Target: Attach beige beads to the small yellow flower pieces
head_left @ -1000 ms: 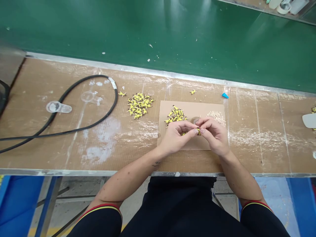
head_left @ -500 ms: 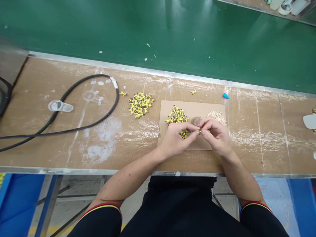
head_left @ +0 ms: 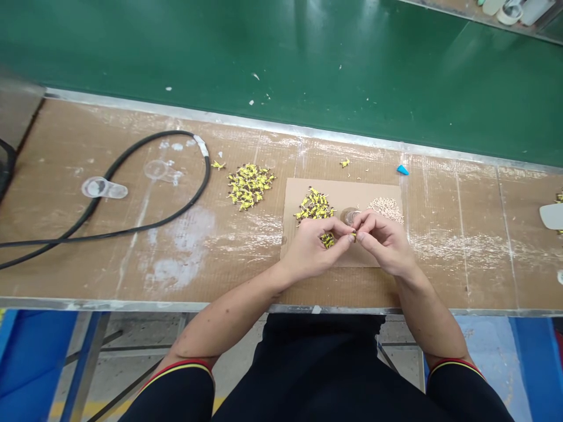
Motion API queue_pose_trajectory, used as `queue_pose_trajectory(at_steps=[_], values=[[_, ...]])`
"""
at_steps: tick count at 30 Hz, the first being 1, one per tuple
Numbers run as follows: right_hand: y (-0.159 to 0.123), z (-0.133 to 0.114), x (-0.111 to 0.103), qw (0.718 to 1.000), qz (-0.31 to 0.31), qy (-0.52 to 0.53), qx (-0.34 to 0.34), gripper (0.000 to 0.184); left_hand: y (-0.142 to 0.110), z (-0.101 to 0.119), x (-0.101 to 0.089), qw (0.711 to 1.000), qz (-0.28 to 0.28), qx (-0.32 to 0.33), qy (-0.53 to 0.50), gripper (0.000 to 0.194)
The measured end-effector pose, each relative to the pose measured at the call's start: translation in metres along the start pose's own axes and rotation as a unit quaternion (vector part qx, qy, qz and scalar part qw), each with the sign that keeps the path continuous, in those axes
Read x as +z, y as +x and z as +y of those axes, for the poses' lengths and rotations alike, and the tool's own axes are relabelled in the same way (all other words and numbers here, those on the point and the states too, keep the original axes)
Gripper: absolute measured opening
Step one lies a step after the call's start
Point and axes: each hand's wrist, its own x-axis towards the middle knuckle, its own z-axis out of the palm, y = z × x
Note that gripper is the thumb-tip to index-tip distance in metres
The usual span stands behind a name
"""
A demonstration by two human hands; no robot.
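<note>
Showing between fingertips [head_left: 362, 238], yellow piece [head_left: 353, 234] (partly hidden)

2 dark sleeves [head_left: 171, 395], red-yellow trim [head_left: 190, 364].

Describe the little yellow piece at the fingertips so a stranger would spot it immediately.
On the long brown table, find the plain cardboard sheet. Above its near half, the left hand and right hand come together, with one small yellow piece pinched between them. Unlike the similar yellow pieces heaped to its left, it is held up, not lying down.
</note>
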Motion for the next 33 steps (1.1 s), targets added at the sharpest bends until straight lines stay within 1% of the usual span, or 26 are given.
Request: queue_pose_trajectory(at_steps=[5,9,11,14,17,19,22,25,27,28,30,31,32,33], values=[[0.001,-0.001,0.000,1.000,-0.002,0.011,0.012,0.027,0.001,0.001,-0.001,1.000,-0.017,-0.013,-0.008,0.010],[0.001,-0.002,0.001,1.000,-0.003,0.016,0.010,0.026,0.000,0.000,-0.001,0.999,-0.021,-0.019,-0.023,0.010],[0.000,-0.003,0.001,1.000,0.001,0.008,0.000,0.023,0.000,-0.002,0.000,0.998,-0.022,-0.030,-0.045,0.010],[-0.002,-0.005,0.002,0.999,0.021,-0.020,-0.021,0.019,0.001,-0.006,0.004,0.992,-0.020,-0.061,-0.106,0.012],[-0.004,-0.008,0.001,0.998,0.036,-0.043,-0.040,0.016,0.002,-0.011,0.008,0.979,-0.025,-0.095,-0.177,0.016],[-0.005,-0.009,0.000,0.998,0.035,-0.035,-0.049,0.015,0.002,-0.012,0.010,0.970,-0.033,-0.119,-0.211,0.020],[-0.005,-0.008,-0.001,0.998,0.029,-0.004,-0.057,0.017,0.000,-0.012,0.012,0.959,-0.039,-0.151,-0.236,0.028],[-0.004,-0.007,-0.004,0.998,0.039,-0.009,-0.051,0.020,0.000,-0.011,0.009,0.960,-0.040,-0.152,-0.231,0.029],[-0.004,-0.007,-0.009,0.996,0.065,-0.039,-0.043,0.023,0.004,-0.010,-0.001,0.974,-0.028,-0.129,-0.186,0.023],[-0.004,-0.008,-0.014,0.994,0.086,-0.062,-0.041,0.023,0.006,-0.010,-0.009,0.984,-0.017,-0.109,-0.141,0.019],[-0.002,-0.008,-0.026,0.981,0.136,-0.131,-0.050,0.024,0.013,-0.011,-0.032,0.998,0.019,-0.052,-0.005,0.010],[-0.001,-0.007,-0.034,0.967,0.171,-0.178,-0.062,0.023,0.016,-0.013,-0.046,0.996,0.039,-0.021,0.077,0.008],[0.000,-0.006,-0.042,0.950,0.192,-0.235,-0.067,0.021,0.019,-0.016,-0.061,0.986,0.072,-0.001,0.153,0.008],[0.001,-0.003,-0.051,0.931,0.206,-0.297,-0.057,0.020,0.022,-0.020,-0.075,0.970,0.103,0.006,0.222,0.010]])
